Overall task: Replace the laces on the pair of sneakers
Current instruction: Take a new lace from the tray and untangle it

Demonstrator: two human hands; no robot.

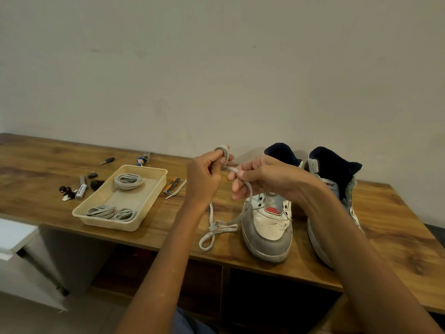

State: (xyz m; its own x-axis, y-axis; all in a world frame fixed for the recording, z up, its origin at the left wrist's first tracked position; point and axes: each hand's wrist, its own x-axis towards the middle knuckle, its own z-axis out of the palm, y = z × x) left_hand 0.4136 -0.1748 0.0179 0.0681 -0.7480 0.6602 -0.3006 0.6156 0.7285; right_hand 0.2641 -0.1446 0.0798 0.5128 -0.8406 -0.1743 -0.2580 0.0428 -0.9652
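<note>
grey lace (pixel 224 227) wound on left hand (pixel 204 174) fingers, right hand (pixel 262 179) pinching its strand beside sneakers (pixel 268 225)

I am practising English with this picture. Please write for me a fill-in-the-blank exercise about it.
1. The tray holds ___ coiled laces.
2. The left hand winds a lace around its ___.
3. ___ sneakers stand on the table.
4. The right hand pinches the same ___.

Missing words: three; fingers; Two; lace

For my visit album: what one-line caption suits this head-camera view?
Both hands, left and right, wind a grey flat shoelace beside two worn grey-and-white sneakers.
</note>
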